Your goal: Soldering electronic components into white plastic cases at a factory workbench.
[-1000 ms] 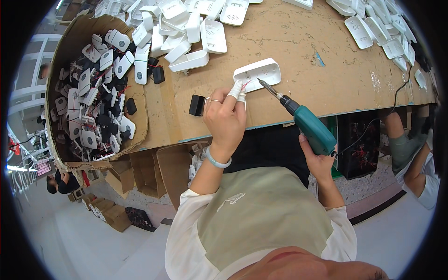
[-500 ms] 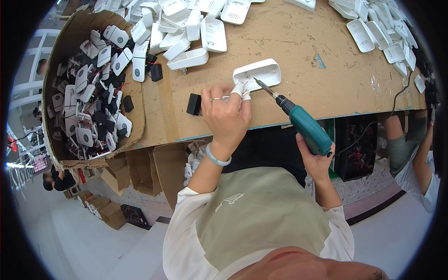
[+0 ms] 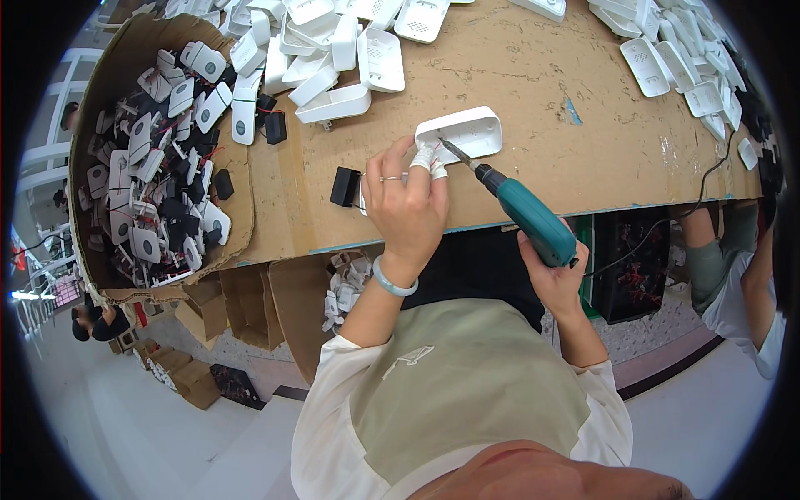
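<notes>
A green electric screwdriver (image 3: 537,221) is gripped at its rear by my right hand (image 3: 557,271). Its bit reaches into a white plastic housing (image 3: 479,133), which lies with its hollow side up on the cardboard-topped table. My left hand (image 3: 406,204), with white wraps on some fingertips, is closed at the housing's near left edge, thumb and fingers pressed together there. A bit of red wire shows by those fingertips; whatever else they hold is hidden. Left of that hand lies a black box-shaped part (image 3: 344,186), and part of a white piece shows beside it.
A large cardboard box (image 3: 242,221) at left holds many white covers with black parts and red wires. White housings (image 3: 382,60) pile up at the back, more (image 3: 646,67) at right. A black cord (image 3: 704,187) trails from the screwdriver. Another person's arm (image 3: 757,292) shows at far right.
The screwdriver has moved left, its bit shifting from the housing's middle toward its left end. My right hand has gone with it. My left hand stays nearly in place.
</notes>
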`<state>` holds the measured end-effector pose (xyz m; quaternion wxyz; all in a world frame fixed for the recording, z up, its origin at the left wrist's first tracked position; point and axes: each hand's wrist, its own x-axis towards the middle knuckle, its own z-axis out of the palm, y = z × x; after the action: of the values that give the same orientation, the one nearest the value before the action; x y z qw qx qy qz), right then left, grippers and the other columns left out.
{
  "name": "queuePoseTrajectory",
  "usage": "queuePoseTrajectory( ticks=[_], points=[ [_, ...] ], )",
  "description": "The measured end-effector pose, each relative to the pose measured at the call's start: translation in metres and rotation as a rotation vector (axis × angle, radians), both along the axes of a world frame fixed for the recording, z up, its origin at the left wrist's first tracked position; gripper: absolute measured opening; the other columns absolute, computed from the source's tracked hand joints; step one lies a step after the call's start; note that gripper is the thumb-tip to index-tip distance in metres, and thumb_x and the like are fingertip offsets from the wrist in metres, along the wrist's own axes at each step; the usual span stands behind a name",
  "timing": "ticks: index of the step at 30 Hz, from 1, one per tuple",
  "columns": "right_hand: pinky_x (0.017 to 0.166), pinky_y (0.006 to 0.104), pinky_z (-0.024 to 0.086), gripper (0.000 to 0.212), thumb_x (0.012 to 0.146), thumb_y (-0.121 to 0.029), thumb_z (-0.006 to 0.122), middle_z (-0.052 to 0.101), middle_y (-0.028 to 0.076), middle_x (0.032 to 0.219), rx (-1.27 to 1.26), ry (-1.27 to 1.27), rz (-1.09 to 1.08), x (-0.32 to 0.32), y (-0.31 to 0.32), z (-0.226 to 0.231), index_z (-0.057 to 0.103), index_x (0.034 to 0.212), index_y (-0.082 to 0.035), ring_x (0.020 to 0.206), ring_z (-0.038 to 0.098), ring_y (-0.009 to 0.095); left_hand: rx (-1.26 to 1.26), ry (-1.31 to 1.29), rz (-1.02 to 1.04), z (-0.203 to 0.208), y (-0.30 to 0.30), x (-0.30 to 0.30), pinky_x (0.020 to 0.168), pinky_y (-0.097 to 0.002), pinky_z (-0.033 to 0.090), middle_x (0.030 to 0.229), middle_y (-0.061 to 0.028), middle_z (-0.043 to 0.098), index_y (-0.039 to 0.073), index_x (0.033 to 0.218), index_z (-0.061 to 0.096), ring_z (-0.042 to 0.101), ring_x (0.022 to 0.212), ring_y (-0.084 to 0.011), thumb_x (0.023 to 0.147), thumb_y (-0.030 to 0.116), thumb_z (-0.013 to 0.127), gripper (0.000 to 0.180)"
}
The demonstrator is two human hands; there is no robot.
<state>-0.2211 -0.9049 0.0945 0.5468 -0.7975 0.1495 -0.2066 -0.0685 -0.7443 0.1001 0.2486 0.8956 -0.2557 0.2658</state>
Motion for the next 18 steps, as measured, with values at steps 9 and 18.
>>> queuePoseTrajectory(
  ticks=[9, 18],
  points=[
    [0.067, 0.0293, 0.051, 0.021, 0.081, 0.004, 0.074, 0.067, 0.012, 0.084, -0.036, 0.010, 0.002, 0.0003, -0.0020, 0.0018, 0.067, 0.101, 0.003, 0.071, 0.066, 0.022, -0.018, 0.006, 0.012, -0.0047, -0.0007, 0.0005, 0.076, -0.0379, 0.048, 0.111, -0.0095, 0.068, -0.001, 0.093, 0.073, 0.061, 0.091, -0.0264, 0.069, 0.002, 0.070, 0.024],
    [0.068, 0.0311, 0.051, 0.022, 0.080, 0.005, 0.073, 0.068, 0.015, 0.087, -0.066, -0.038, 0.026, 0.0003, -0.0032, 0.0013, 0.064, 0.101, 0.005, 0.072, 0.066, 0.025, -0.006, 0.027, 0.024, -0.0026, -0.0011, -0.0007, 0.078, -0.0393, 0.047, 0.113, -0.0076, 0.068, 0.000, 0.092, 0.073, 0.061, 0.090, -0.0253, 0.070, 0.004, 0.071, 0.022]
  ],
)
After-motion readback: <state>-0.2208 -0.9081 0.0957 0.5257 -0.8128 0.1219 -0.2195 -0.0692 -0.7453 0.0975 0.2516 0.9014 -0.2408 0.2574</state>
